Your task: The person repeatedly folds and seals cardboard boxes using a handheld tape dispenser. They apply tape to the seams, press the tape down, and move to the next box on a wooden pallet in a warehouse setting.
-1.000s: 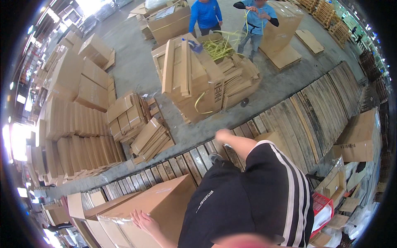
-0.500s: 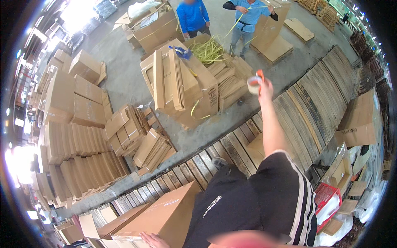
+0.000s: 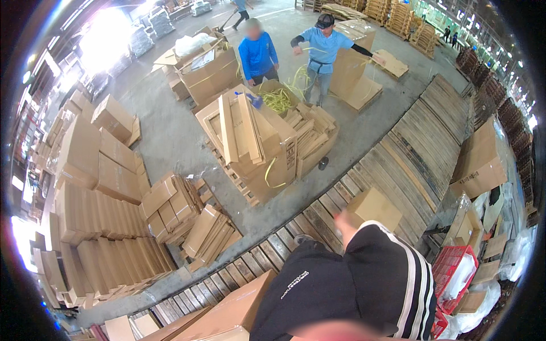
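My right hand is low in front of my body, blurred and partly hidden by my black sleeve. A bit of orange-red shows at its fingers, matching the tape dispenser it held a moment ago; the tape roll itself is hidden. Just right of that hand, a small closed brown carton sits on the slatted wooden walkway. My left hand is out of sight. At the lower edge lies a large brown carton, close against my left side.
Beyond the slats stands a pallet of cartons and flat cardboard. Yellow strapping is heaped beside a person in blue and another in a cap. Folded cartons are stacked left; red crates stand right.
My right hand has come down and back from its outstretched position with the tape dispenser. My left hand has left the view. The small carton now shows fully. The person in the cap has spread both arms.
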Demonstrator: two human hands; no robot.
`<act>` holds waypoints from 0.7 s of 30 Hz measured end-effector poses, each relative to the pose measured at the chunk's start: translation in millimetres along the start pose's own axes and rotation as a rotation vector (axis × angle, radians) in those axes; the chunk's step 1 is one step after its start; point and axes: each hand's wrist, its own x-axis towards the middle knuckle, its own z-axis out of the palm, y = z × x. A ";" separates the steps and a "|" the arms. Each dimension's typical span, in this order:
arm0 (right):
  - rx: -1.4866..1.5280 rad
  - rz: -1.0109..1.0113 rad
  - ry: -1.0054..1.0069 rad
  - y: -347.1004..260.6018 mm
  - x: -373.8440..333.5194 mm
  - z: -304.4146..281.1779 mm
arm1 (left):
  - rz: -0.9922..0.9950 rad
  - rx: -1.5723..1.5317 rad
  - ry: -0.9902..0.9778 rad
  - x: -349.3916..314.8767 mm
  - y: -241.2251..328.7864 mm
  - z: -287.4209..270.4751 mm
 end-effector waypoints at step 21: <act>0.044 0.241 0.066 17.2 -75.8 -40.3 | -0.198 -0.054 0.109 50.2 -38.5 14.1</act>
